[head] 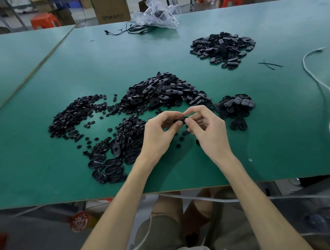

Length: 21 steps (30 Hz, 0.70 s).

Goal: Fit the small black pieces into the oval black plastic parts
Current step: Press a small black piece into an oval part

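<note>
Both hands are meeting above the green table (pixel 82 62) — the left hand (pixel 157 133) and the right hand (pixel 210 131) are each pinching the same oval black part (pixel 181 120) between curled fingertips, holding it just in front of the central heap of oval parts (pixel 164 92). Whether a small piece is sitting in it I cannot tell. The small black pieces (pixel 73 117) are lying spread to the left. 2 further heaps are sitting to the right — the near heap (pixel 235 106) and the far heap (pixel 223 46). A white cable (pixel 321 86) is trailing along the right edge.
</note>
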Each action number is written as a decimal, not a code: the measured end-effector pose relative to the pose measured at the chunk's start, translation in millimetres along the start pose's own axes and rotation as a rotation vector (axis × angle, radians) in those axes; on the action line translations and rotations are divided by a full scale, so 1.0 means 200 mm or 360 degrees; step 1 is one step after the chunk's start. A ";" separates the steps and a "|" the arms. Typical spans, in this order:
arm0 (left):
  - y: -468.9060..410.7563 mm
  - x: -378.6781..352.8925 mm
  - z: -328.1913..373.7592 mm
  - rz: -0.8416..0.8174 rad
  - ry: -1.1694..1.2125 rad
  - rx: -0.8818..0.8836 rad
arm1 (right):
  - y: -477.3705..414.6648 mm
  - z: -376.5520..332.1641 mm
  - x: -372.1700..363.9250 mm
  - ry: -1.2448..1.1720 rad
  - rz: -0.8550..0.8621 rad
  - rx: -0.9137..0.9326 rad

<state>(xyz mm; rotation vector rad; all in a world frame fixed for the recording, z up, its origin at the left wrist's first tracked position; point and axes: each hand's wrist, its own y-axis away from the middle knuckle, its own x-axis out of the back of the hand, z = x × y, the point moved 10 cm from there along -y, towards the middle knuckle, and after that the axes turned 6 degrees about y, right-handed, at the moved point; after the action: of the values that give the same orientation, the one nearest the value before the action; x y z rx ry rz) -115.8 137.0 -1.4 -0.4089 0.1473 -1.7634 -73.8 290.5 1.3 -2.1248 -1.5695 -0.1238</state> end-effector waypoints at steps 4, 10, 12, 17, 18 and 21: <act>0.00 0.00 0.01 0.0001 -0.0070 -0.0040 | 0.00 -0.02 -0.01 0.0099 -0.0016 0.0065; 0.00 0.01 0.01 0.0018 -0.0053 -0.0022 | 0.00 -0.04 0.03 0.0131 0.0109 0.0089; -0.01 0.01 0.02 0.0044 -0.0103 -0.0039 | -0.01 -0.02 0.09 0.0113 0.0279 0.0045; -0.01 0.01 0.02 0.0030 -0.0298 -0.0062 | 0.03 0.15 0.26 -0.0131 0.0777 -0.0363; -0.01 0.00 0.02 -0.0014 -0.0362 -0.0050 | 0.03 0.17 0.28 -0.0148 0.0820 -0.0417; 0.00 -0.07 -0.01 -0.0169 -0.0660 -0.0023 | 0.04 0.20 0.27 -0.0162 0.0818 -0.0494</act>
<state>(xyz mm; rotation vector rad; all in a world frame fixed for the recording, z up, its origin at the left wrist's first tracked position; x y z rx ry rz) -114.0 149.5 -5.2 -0.7946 -0.1594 -1.7430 -57.0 354.1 -16.8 -2.7471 -1.0566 -0.0885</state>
